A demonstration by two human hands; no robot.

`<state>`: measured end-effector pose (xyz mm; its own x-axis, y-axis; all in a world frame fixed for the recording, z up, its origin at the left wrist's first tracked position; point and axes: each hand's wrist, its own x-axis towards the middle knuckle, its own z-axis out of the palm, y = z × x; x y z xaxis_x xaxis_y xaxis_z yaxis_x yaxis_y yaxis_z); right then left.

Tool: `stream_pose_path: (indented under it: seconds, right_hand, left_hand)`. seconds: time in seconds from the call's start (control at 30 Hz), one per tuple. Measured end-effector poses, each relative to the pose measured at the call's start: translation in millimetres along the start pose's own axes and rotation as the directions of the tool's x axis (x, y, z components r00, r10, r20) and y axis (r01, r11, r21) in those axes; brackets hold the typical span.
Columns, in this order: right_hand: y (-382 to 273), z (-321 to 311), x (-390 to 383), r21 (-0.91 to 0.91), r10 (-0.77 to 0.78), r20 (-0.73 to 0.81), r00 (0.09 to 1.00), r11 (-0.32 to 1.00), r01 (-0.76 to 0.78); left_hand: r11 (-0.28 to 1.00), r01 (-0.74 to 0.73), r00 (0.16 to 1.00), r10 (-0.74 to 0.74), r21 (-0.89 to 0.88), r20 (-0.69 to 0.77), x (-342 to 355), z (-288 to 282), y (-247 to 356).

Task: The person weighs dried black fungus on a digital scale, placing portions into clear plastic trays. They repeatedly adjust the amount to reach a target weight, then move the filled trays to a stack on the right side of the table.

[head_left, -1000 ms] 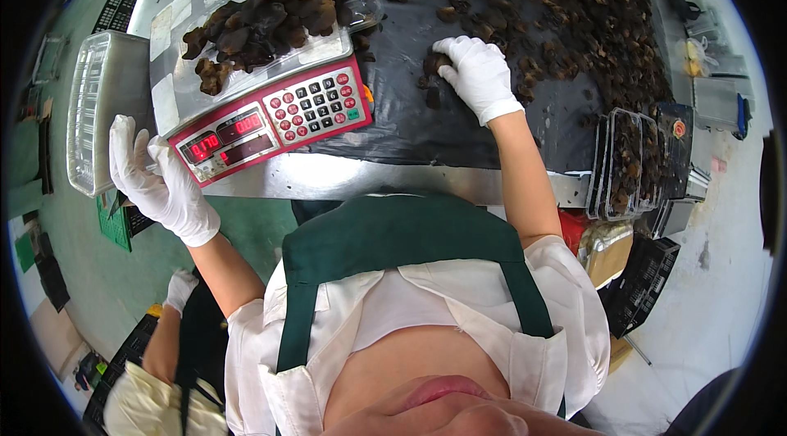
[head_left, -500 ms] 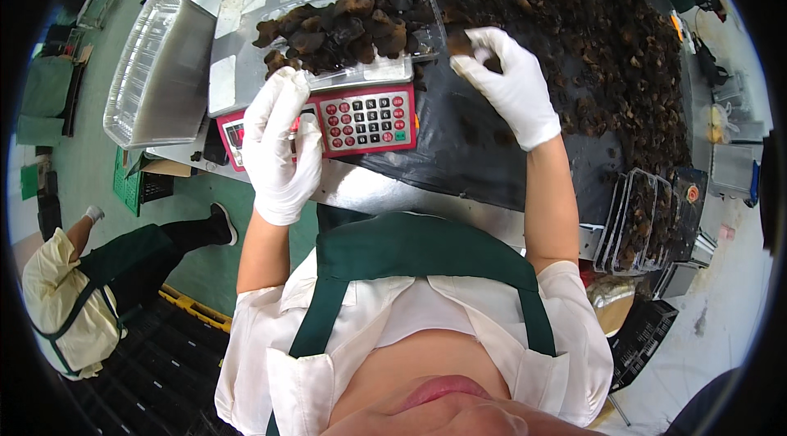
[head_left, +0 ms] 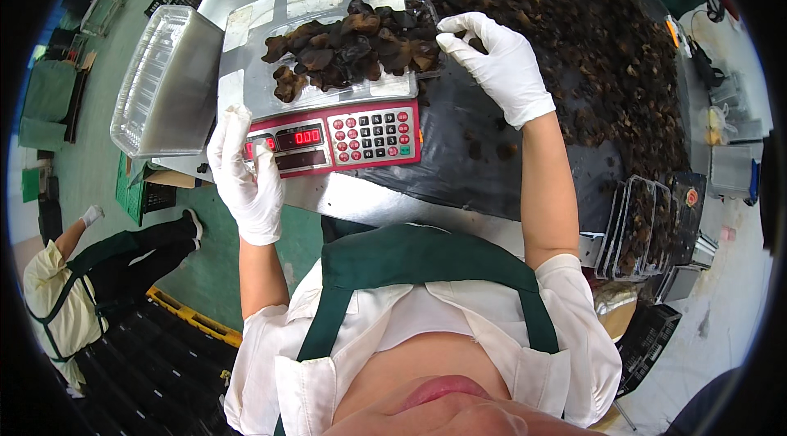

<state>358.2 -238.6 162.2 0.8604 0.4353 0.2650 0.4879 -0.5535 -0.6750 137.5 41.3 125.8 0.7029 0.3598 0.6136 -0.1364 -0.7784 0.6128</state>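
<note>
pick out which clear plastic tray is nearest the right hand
The tray on the red scale, heaped with dark pieces; the tray stack at left and filled trays at lower right are farther off.

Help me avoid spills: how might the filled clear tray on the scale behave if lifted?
The clear tray may flex, as its plastic looks thin. The dark pieces would probably spill if tilted, being loosely heaped, uncovered.

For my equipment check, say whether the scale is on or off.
On: the scale has glowing red digits on its display, partly covered by the left hand.
</note>
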Motion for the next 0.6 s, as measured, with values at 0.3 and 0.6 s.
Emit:
stream_pose_path:
  seconds: [0.3,0.6]
  right_hand:
    - [-18,18,12,-0.225,-0.007,0.134,0.991,0.974,0.037]
    - [-7,9,3,0.304,0.068,0.025,0.997,0.950,-0.072]
  left_hand:
    - [0.999,-0.049,0.999,0.049,0.012,-0.014,4,-2,-1]
    - [0.998,-0.037,0.998,0.039,0.054,-0.048,8,-12,-9]
